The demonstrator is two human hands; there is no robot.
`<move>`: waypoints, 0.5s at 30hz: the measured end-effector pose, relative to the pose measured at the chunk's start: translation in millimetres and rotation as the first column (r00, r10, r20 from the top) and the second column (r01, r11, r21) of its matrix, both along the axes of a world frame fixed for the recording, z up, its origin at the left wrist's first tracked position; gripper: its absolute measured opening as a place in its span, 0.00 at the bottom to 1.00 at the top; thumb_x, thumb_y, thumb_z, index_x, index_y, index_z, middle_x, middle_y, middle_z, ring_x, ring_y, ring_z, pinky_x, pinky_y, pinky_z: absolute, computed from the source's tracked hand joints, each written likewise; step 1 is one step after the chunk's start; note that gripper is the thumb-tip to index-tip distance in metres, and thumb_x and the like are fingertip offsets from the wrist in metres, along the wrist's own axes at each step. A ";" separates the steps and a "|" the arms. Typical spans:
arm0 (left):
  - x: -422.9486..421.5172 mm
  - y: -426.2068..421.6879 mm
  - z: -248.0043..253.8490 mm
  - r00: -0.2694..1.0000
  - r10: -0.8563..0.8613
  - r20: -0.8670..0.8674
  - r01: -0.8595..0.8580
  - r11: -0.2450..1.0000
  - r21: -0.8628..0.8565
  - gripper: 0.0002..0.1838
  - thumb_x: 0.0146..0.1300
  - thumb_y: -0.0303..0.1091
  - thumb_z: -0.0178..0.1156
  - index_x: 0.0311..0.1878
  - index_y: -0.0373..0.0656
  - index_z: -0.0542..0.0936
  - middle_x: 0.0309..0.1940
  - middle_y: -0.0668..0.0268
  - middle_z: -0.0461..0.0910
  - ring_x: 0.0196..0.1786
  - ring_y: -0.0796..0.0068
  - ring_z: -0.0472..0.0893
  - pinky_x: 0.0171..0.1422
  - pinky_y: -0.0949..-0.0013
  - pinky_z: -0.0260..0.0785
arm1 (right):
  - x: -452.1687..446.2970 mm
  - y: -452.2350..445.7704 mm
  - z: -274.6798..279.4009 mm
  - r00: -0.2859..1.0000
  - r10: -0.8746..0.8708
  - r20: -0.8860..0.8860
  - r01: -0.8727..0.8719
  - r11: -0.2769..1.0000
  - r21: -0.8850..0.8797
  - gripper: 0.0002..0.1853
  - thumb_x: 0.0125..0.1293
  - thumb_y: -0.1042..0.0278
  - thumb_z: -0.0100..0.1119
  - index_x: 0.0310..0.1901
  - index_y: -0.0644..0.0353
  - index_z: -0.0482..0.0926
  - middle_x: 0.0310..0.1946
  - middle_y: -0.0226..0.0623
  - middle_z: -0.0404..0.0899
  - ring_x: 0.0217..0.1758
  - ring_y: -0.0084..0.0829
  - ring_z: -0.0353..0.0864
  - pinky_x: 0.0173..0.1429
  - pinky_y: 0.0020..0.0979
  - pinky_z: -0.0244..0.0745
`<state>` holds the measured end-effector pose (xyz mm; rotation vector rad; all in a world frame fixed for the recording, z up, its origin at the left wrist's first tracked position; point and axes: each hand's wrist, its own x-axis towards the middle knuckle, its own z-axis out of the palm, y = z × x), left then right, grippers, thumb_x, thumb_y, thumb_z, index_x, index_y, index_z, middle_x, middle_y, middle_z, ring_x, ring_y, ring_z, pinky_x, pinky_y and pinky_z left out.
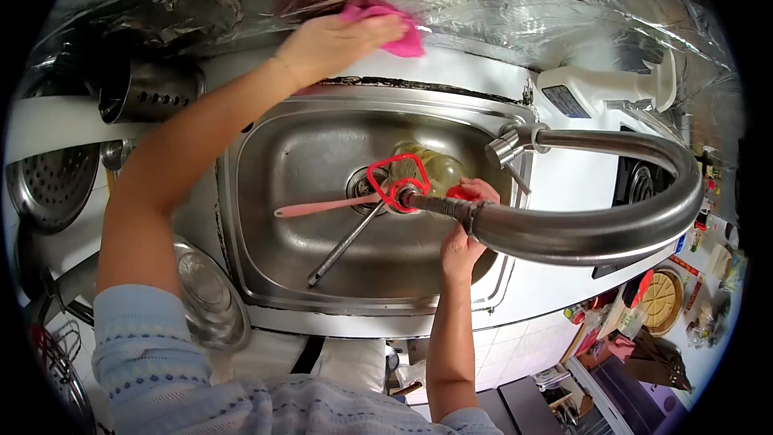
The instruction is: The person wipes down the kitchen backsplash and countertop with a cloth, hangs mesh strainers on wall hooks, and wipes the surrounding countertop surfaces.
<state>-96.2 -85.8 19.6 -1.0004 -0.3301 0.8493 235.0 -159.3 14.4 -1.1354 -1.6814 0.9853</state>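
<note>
My left hand (342, 44) presses a bright pink cloth (403, 36) against the foil-covered wall (483, 0) behind the sink. Below the big curved faucet (596, 234), my right hand (467, 234) is closed at the right side of the steel sink (298, 145), partly hidden by the spout; a bit of red shows between its fingers. Beside it in the basin lie a greenish clear container (443, 169) and a red-framed item (403, 158). A pink-handled utensil (322, 206) and a metal-handled one (346, 243) rest near the drain.
At the left are a perforated steel holder (161, 93), a colander (56, 185) and a metal lid (209, 290). A white bottle-like object (596, 89) lies at the back right, near the stove (640, 181). The faucet arches over the sink's right side.
</note>
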 end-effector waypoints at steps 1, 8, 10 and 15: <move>-6.6 -15.5 3.5 0.845 0.087 0.528 0.058 0.966 -0.252 0.26 0.59 0.28 0.48 0.63 0.41 0.64 0.64 0.68 0.65 0.66 0.78 0.63 0.70 0.74 0.56 | 0.9 -1.6 0.1 1.000 0.003 -0.005 -0.003 1.000 -0.005 0.24 0.63 0.48 0.51 0.42 0.67 0.72 0.45 0.46 0.70 0.50 0.38 0.71 0.57 0.37 0.64; -9.3 -48.8 5.6 -0.280 0.365 0.888 0.461 0.862 -0.210 0.23 0.49 0.22 0.51 0.51 0.46 0.77 0.51 0.71 0.76 0.52 0.71 0.75 0.52 0.69 0.71 | -2.1 -16.8 -5.8 0.985 0.024 -0.172 -0.039 0.995 -0.086 0.19 0.69 0.61 0.47 0.54 0.68 0.66 0.48 0.38 0.71 0.48 0.25 0.70 0.52 0.26 0.67; -5.1 -61.0 11.3 -0.550 0.349 0.759 0.372 0.916 -0.152 0.24 0.45 0.18 0.53 0.50 0.45 0.77 0.47 0.66 0.78 0.49 0.65 0.75 0.53 0.65 0.69 | 1.3 -20.5 -1.1 0.986 0.026 -0.166 -0.049 0.989 -0.136 0.20 0.69 0.61 0.47 0.55 0.67 0.65 0.49 0.38 0.71 0.48 0.24 0.70 0.52 0.26 0.67; 18.8 -50.4 35.7 -0.720 0.055 0.692 0.322 0.910 0.263 0.21 0.52 0.19 0.51 0.49 0.45 0.78 0.49 0.64 0.78 0.51 0.64 0.75 0.58 0.65 0.65 | -1.5 -24.9 2.9 0.975 0.001 -0.220 -0.054 0.970 -0.236 0.21 0.69 0.58 0.47 0.56 0.67 0.64 0.48 0.38 0.71 0.49 0.26 0.71 0.55 0.27 0.66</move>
